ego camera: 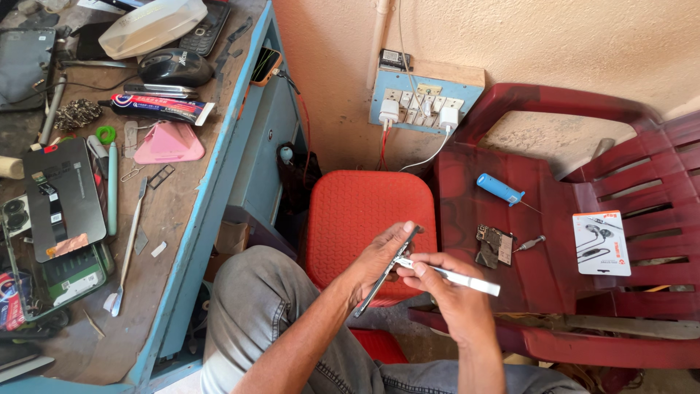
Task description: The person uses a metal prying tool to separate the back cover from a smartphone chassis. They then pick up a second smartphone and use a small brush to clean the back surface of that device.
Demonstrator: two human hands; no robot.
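My left hand (pixel 375 259) grips a thin dark phone frame (pixel 385 273) edge-on, tilted from upper right to lower left, over my knee. My right hand (pixel 452 299) holds a slim white-handled tool (pixel 467 279) whose tip touches the frame near its upper end. Both hands are above the red stool (pixel 357 211) and my grey-trousered leg (pixel 255 314).
A dark red plastic chair (pixel 554 284) at right carries a blue-handled screwdriver (pixel 500 189), a small circuit board (pixel 494 245), a small screwdriver (pixel 530 243) and an earphone pack (pixel 601 243). At left, a cluttered bench (pixel 175 211) holds an opened phone (pixel 62 201), a mouse (pixel 175 67), tweezers and a pink triangular pick (pixel 168 144). A wall socket board (pixel 419 106) has chargers plugged in.
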